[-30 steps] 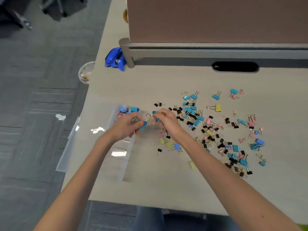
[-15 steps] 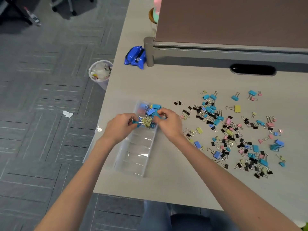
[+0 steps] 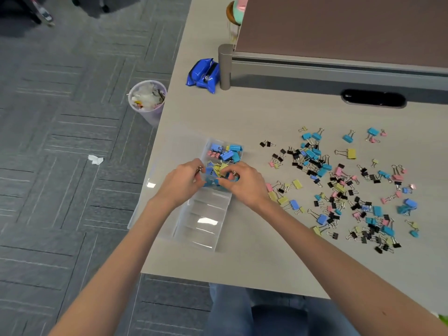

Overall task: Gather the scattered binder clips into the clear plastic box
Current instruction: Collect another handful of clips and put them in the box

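Note:
The clear plastic box lies lengthwise at the table's left edge. Its far compartments hold blue, pink and yellow binder clips. My left hand and my right hand hover together over the box's middle, each pinching a bunch of blue and yellow clips just above a compartment. Many scattered binder clips in black, blue, pink and yellow cover the table to the right of the box.
A blue packet lies beside the grey post of a desk divider at the back. A cable slot sits in the table. A full waste bin stands on the floor left of the table edge.
Both hands carried a bunch of clips leftward from the pile's edge to above the box. The camera view has shifted, so the box and bin appear further right.

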The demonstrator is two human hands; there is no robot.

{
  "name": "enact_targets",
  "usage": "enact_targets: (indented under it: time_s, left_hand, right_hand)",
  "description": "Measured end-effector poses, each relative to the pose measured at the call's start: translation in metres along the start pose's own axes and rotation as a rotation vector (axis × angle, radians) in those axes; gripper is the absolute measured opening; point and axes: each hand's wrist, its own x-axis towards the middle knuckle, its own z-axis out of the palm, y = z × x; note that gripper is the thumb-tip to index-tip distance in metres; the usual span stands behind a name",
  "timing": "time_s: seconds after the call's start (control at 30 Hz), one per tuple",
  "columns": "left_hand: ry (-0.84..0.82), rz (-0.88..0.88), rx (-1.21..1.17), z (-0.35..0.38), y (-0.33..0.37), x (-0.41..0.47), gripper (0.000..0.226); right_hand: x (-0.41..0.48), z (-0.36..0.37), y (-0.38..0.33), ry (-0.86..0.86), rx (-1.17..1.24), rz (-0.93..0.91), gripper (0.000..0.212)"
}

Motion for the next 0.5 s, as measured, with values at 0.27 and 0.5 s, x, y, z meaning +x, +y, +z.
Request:
enact_targets:
  time_s: [0.27, 0.5]
  left_hand:
    - [-0.108, -0.11, -0.464, -0.017, 0.001, -0.008, 0.032]
    - [0.002, -0.13, -0.502, -0.016, -0.008, -0.009, 0.024]
  right_hand:
    - [0.012, 0.007, -0.014, -0.211, -0.222, -0.148, 0.044]
    - [0.01, 0.014, -0.005, -0.137, -0.324, -0.263, 0.04]
